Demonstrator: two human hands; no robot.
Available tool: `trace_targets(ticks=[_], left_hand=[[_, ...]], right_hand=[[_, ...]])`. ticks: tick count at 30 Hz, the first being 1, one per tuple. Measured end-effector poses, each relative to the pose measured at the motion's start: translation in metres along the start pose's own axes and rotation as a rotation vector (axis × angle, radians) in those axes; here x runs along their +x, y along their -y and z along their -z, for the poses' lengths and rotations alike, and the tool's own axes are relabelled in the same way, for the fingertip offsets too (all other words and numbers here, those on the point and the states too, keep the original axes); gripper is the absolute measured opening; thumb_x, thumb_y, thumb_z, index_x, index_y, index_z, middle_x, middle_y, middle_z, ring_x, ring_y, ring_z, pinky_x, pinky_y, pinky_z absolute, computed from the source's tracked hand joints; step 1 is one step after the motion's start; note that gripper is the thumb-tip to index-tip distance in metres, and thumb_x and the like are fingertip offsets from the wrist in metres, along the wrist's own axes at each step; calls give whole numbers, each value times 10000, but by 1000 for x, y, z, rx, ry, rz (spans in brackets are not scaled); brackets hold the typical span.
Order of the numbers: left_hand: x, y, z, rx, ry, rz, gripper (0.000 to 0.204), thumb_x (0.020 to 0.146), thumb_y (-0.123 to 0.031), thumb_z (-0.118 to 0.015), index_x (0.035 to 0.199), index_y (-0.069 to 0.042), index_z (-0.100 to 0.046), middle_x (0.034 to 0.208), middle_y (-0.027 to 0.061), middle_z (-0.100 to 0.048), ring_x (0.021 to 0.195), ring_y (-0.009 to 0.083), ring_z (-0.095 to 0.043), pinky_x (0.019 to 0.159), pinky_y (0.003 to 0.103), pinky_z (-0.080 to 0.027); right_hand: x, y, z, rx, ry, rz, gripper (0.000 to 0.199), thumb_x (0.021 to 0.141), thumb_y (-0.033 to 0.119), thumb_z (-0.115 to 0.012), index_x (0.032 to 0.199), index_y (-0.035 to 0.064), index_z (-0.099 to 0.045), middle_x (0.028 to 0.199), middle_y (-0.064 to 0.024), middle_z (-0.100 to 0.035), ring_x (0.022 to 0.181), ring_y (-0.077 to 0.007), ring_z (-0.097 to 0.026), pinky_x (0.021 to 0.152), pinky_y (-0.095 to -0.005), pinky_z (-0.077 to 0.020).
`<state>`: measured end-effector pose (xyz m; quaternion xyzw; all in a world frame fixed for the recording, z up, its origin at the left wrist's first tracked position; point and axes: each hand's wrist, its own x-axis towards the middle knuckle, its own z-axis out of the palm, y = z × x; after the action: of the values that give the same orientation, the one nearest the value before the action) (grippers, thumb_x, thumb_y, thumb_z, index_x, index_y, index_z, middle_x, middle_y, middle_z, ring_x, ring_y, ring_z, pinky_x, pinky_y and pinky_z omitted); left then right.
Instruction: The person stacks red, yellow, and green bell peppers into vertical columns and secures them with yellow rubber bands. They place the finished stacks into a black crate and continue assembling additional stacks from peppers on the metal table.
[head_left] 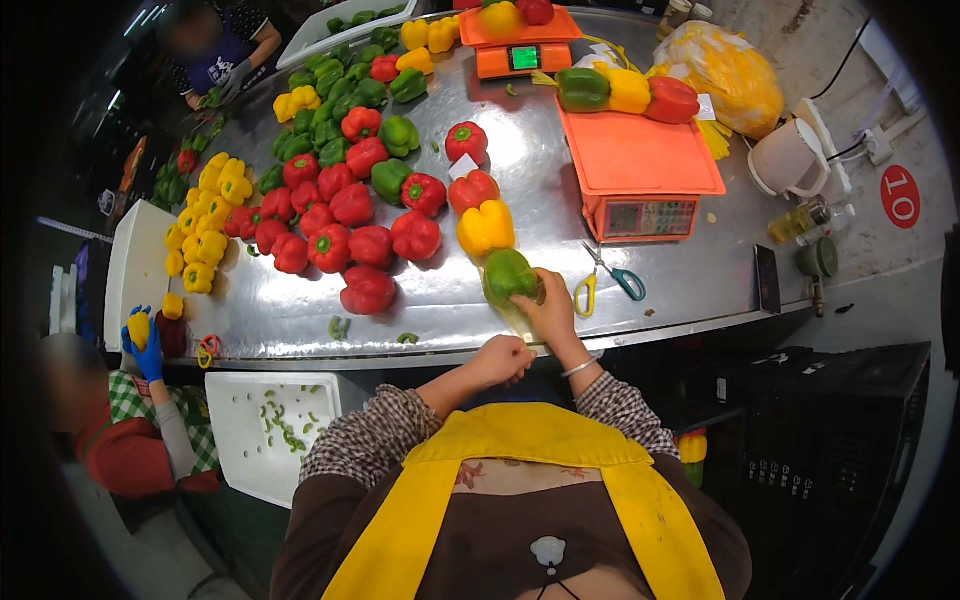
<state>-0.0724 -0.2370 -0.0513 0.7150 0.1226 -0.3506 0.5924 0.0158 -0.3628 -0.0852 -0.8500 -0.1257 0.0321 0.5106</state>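
Note:
Near the table's front edge, my right hand (551,311) is closed around the lower right of a green bell pepper (508,273). A yellow bell pepper (486,228) and a red bell pepper (474,190) lie in line beyond it, with a white tag (462,166) at the red one. Pale, see-through yellowish wrapping (521,326) trails from the green pepper toward me. My left hand (500,361) is closed beside the trailing end; what its fingers pinch is too small to make out. Scissors (590,290) with yellow and teal handles lie right of my right hand.
Loose red peppers (371,247), green peppers and yellow peppers (200,245) cover the table's left. An orange scale (640,160) carries a three-pepper pack; another scale (520,58) stands farther back. A white bin (235,445) is below left. Two co-workers stand at the left.

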Motion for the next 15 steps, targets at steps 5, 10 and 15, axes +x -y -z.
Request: trace_targets(ticks=[5,10,15], left_hand=[[1,-10,17,-290,-76,130,343,899,-343,-648,963,-12,-582,823,96,-638,700,189,-659,544,294,-541],[16,-21,17,-612,-74,191,439,910,-399,-633,1098,-18,-525,924,102,-623,823,218,-661,609,313,-555],[28,-2,12,-489,-41,96,266,943,-315,-600,841,-78,-535,646,-3,-533,553,129,-581,459,265,-454]], right_hand=[[2,-4,0,-124,-8,52,396,750,149,-747,1098,59,-581,1022,-140,-609,913,-318,-619,768,-380,-497],[0,3,0,-200,102,-144,238,823,228,-693,939,38,-608,791,-162,-646,759,-369,-632,656,-409,-488],[-7,-7,5,279,301,-404,389,964,375,-533,1004,3,-642,672,-66,-609,609,-148,-576,573,-291,-452]])
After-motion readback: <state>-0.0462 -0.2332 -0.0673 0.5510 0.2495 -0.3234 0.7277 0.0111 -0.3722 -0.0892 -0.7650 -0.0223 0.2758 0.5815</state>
